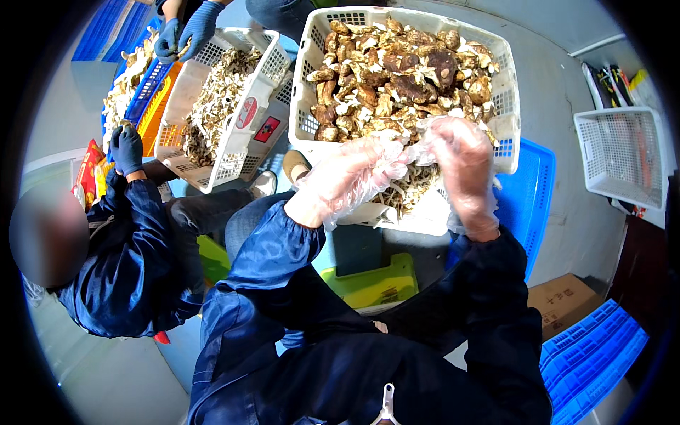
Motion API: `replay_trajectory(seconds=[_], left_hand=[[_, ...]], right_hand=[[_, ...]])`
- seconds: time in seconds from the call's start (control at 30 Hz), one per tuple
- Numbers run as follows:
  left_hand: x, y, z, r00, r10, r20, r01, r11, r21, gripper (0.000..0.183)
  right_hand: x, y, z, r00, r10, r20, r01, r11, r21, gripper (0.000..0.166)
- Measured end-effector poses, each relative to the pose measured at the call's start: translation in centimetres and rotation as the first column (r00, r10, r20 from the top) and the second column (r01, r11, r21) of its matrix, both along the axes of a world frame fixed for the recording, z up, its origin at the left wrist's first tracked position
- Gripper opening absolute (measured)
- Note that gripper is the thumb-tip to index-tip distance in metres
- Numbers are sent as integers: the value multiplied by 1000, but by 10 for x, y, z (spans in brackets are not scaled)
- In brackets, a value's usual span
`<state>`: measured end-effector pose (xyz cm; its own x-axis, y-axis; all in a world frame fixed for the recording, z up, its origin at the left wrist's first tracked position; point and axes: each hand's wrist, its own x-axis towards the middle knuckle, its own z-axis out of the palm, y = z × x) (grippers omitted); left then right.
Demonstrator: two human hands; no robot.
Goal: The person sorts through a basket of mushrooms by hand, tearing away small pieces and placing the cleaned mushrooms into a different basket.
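Observation:
My left hand (353, 172) and my right hand (461, 162), both in clear loose plastic gloves, meet fingertip to fingertip. They are raised at the near rim of a white plastic crate (511, 95), which is heaped with whole brown-and-cream mushrooms (393, 79). Crinkled glove film covers the fingers, so any small piece between them cannot be made out. Below my hands, thin pale mushroom trimmings (411, 191) lie in a second white container (425, 224), partly hidden by my hands and the upper crate.
Another white crate (255, 101) of trimmings stands left, beside a blue basket (146, 87) of pale mushrooms. Blue-gloved hands (188, 34) of co-workers are there, one person seated at left. Also around me are a blue crate (523, 196), a green stool (372, 281) and a cardboard box (566, 303).

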<state>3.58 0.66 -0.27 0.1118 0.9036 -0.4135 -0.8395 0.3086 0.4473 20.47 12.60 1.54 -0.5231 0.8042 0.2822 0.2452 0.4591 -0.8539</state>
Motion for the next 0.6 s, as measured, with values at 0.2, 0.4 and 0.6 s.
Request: replay_trajectory(seconds=[0.2,0.4,0.6], left_hand=[[0,-2,9,997,-1,-77,0,1000,-14,25],[3,-2,11,985,5,-172,-15,998,-56,28],[-1,-2,7,970,-72,-231,64,997,-39,28]], right_hand=[[-5,-10,6,982,146,116,-174,941,289,17],[-9,-16,-1,985,152,84,-169,945,280,15],[-6,-18,8,974,172,145,-204,946,253,15]])
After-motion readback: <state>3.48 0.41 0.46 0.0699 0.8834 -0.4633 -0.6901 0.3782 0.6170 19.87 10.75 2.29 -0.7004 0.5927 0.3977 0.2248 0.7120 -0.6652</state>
